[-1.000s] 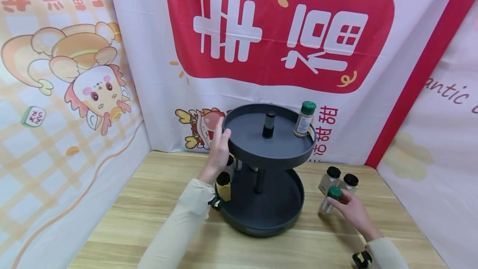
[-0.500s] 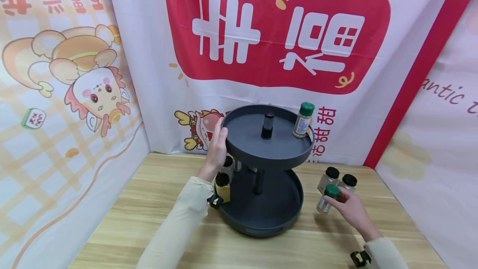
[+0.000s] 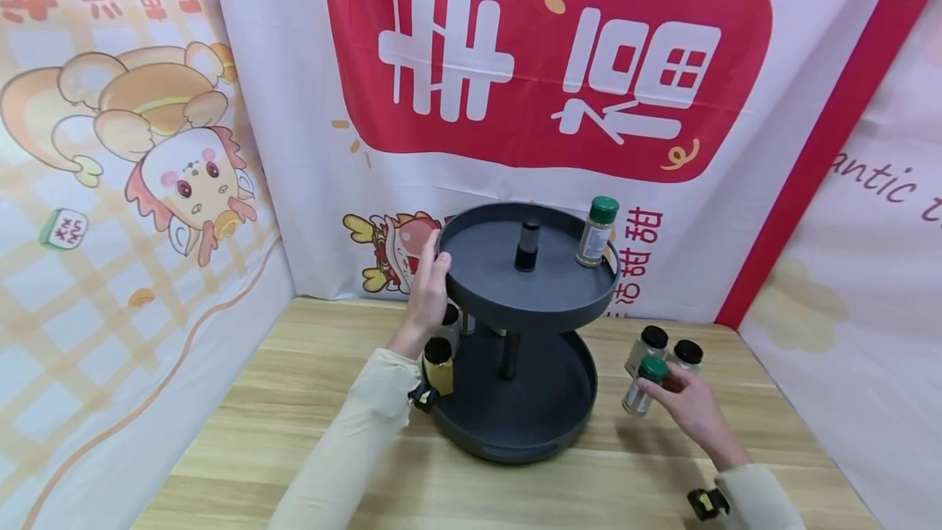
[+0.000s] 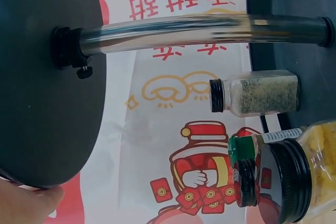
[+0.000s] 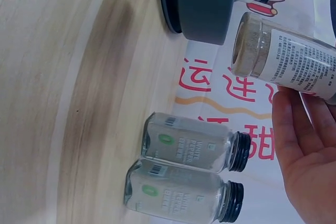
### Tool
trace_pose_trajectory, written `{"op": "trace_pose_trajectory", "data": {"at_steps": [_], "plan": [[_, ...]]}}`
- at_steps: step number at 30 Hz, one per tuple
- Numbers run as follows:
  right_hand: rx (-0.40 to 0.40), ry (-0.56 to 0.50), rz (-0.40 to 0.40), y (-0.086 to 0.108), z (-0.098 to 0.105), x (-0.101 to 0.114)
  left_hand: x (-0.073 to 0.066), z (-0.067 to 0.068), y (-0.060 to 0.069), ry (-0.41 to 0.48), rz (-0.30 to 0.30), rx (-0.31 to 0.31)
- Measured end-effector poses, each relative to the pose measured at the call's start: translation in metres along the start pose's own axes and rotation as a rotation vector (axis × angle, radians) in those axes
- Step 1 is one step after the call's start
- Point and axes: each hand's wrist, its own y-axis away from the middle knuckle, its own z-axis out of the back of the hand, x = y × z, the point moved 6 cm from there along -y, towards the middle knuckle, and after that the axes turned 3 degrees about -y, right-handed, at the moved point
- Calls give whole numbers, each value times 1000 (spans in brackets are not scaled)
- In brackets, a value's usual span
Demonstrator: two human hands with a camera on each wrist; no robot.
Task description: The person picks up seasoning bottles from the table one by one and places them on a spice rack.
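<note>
The left hand (image 3: 428, 294) rests at the left rim of a dark grey, two-tier round rack (image 3: 508, 362), its fingers lying fairly straight against the outside of the upper tray (image 3: 530, 317). The right hand (image 3: 693, 409) pinches a clear cylindrical jar with a green cap and white printed label (image 5: 299, 59) between thumb and fingers, close under the cap. From where I stand, that jar is raised off the light wood-grain bench (image 3: 309, 424), near upright, to the right of the rack and well apart from it.

Behind the held jar, two clear square-sided jars with black lids and pale contents (image 5: 181, 142) stand upright, side by side on the bench. The upper tray carries a second green-capped clear jar (image 3: 594, 242), upright near its right edge; a short dark post (image 3: 527, 247) rises at the middle.

On the lower tray (image 3: 515, 424), at its left, stands a black-lidded jar of yellow contents (image 3: 439, 370), partly behind the left wrist. The left wrist view shows a black-lidded clear jar with green-flecked contents (image 4: 268, 95) and another green-capped jar (image 4: 242, 148) on that tray; the latter is partly hidden. A white cloth backdrop with a red panel (image 3: 545, 64) hangs behind the bench.
</note>
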Motion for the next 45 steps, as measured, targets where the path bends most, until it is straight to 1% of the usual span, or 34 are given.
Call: {"op": "trace_pose_trajectory", "data": {"at_steps": [6, 9, 13, 15, 21, 22, 23, 25, 30, 32, 38, 45], "plan": [[-23, -27, 36, 0, 3, 6, -2, 0, 2, 2, -18, -12], [-26, -46, 38, 1, 5, 9, -3, -1, 3, 11, -27, -8], [-33, -57, 24, 1, 9, 14, -6, -1, 4, 20, -17, 1], [-35, -67, 18, 1, 11, 16, -12, -1, 6, 26, -9, 2], [-52, -108, 35, -3, 16, 24, -42, 2, 20, 29, -19, -19], [-55, -108, 37, -3, 17, 25, -45, 2, 22, 29, -25, -22], [-59, -111, 37, -4, 17, 26, -46, 2, 23, 27, -28, -24], [-61, -110, 39, -4, 19, 29, -42, 2, 21, 25, -33, -30], [-73, -85, 47, -6, 23, 36, -18, -2, 11, 21, -42, -38], [-80, -71, 60, -7, 24, 39, -14, -3, 10, 25, -47, -39], [-96, -49, 111, -9, 29, 53, -12, -4, 12, 22, -49, -49], [-98, -29, 107, -10, 36, 68, -14, -4, 13, -21, -24, -82]]}}
